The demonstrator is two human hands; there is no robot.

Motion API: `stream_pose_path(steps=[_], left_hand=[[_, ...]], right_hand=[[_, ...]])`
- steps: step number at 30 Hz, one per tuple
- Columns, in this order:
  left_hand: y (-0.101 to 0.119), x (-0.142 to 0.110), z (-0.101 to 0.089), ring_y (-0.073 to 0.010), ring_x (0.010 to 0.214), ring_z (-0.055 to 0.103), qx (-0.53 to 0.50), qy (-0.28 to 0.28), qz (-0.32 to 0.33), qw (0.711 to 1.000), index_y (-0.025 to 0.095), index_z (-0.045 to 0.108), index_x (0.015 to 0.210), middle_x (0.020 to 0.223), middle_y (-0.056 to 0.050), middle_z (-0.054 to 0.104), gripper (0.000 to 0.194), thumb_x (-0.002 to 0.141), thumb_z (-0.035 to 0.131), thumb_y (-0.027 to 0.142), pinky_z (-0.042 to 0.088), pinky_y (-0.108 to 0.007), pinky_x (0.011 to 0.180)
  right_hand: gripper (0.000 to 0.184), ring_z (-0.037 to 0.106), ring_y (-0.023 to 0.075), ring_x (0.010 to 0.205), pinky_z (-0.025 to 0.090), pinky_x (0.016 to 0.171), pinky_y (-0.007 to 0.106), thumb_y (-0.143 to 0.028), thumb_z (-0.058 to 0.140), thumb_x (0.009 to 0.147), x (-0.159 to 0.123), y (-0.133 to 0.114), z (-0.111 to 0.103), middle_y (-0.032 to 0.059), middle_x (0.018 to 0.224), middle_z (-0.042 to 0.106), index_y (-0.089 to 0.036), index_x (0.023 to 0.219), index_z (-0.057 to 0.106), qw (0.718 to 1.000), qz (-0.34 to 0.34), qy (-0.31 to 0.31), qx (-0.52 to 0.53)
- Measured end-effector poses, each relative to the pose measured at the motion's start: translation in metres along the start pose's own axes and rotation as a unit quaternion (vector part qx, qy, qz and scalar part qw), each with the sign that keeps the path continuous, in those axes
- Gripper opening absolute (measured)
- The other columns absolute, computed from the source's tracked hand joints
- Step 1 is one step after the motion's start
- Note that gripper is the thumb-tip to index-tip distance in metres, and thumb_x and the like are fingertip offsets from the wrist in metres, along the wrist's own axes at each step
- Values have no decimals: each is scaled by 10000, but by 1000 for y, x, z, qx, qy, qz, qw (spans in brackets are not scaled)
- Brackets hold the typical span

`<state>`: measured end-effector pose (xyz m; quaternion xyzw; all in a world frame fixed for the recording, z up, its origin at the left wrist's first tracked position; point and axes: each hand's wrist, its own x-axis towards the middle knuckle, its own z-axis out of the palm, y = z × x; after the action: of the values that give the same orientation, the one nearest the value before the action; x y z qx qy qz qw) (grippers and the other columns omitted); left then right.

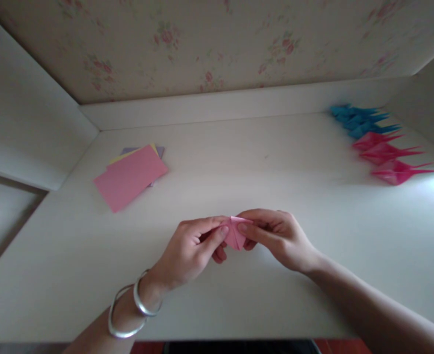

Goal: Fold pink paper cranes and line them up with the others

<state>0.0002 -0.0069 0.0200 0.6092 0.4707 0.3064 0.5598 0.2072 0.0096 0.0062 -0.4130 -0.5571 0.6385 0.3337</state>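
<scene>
Between my two hands is a small piece of folded pink paper (236, 237), with a crease down its middle and a point toward me. My left hand (197, 246) pinches its left side, thumb on top and fingers behind. On the right side my right hand (274, 235) grips it the same way. Both hands are just above the white desk, near its front middle. The fingers partly cover the paper, so its full shape is hidden. Two silver bangles circle my left wrist.
A stack of pink, yellow and purple paper sheets (132, 178) lies at the left. Along the right side stand several blue folded paper figures (360, 120) and several pink folded paper figures (390, 156). White panels and a flowered wall bound the desk (217, 162).
</scene>
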Motion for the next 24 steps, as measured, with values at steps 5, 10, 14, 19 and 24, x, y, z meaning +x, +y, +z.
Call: stream_pose_path(steps=[5,10,14,19,24], left_hand=[[-5,0,1,-101,473,621,-45,48,4,998,164,747,1070,563,8,663,234,917,618,285,537,-181,475],[-6,-2,-3,-118,577,685,-78,-15,-7,997,187,704,1187,718,-25,732,306,904,646,290,598,-211,560],[-9,-2,-7,-117,659,694,61,-25,118,991,228,683,1230,848,-46,746,314,926,609,201,609,-238,657],[-14,-1,-7,-116,766,691,208,-3,270,940,220,600,1319,916,-51,749,452,917,523,26,595,-233,729],[-12,-3,-5,-117,756,703,223,77,260,936,187,651,1200,862,-29,758,319,935,525,60,585,-233,764]], right_hand=[[257,712,150,709,614,661,253,-357,679,876,0,4,-3,59,813,759,-182,1035,780,998,17,-19,65],[176,720,134,654,617,623,224,-330,753,804,1,8,-5,44,772,770,-197,907,803,991,24,23,127],[172,706,126,580,610,576,220,-323,805,739,1,9,-5,34,707,760,-199,857,808,980,55,44,184],[232,664,113,486,590,531,219,-325,853,669,2,7,-5,26,613,735,-192,855,811,966,107,49,232],[314,730,146,737,603,682,245,-358,813,752,0,3,-3,57,859,781,-221,1032,776,974,72,-15,215]])
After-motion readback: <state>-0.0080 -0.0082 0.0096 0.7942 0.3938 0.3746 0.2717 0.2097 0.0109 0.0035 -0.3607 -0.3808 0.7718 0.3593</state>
